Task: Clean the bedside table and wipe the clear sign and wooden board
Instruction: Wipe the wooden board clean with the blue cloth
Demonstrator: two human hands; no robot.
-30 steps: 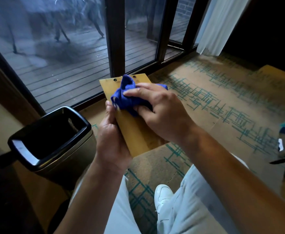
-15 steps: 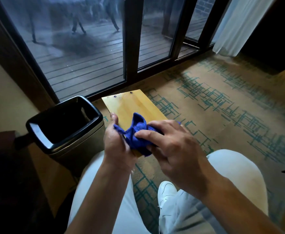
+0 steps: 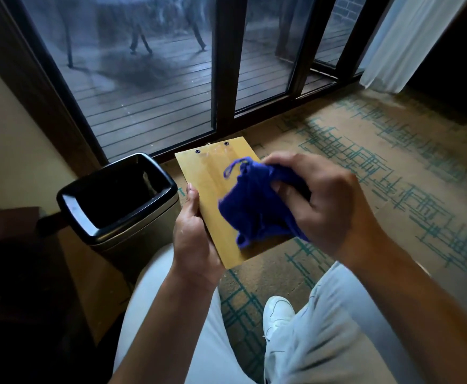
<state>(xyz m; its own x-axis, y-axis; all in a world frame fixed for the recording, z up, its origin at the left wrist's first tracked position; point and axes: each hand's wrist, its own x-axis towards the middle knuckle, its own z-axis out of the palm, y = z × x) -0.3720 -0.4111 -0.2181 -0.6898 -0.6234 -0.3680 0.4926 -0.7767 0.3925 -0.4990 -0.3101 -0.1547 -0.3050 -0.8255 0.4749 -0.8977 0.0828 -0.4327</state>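
A light wooden board [image 3: 207, 178] with two dark rivets near its far edge is held in the air above my knees. My left hand [image 3: 193, 234] grips its near left edge, thumb on top. My right hand [image 3: 318, 200] is closed around a bunched blue cloth [image 3: 254, 206] and presses it on the board's right half. The cloth hides the board's right edge and part of its near end. The clear sign and the bedside table top are not in view.
A black-rimmed metal bin [image 3: 118, 198] stands open on the floor just left of the board. Dark furniture [image 3: 10, 259] fills the left edge. Glass doors [image 3: 154, 79] lie ahead, patterned carpet [image 3: 393, 173] to the right, a white curtain [image 3: 404, 42] at the far right.
The cloth went from the board's far end down to its near end by my left hand, then back to the middle and right side. The view shifted.
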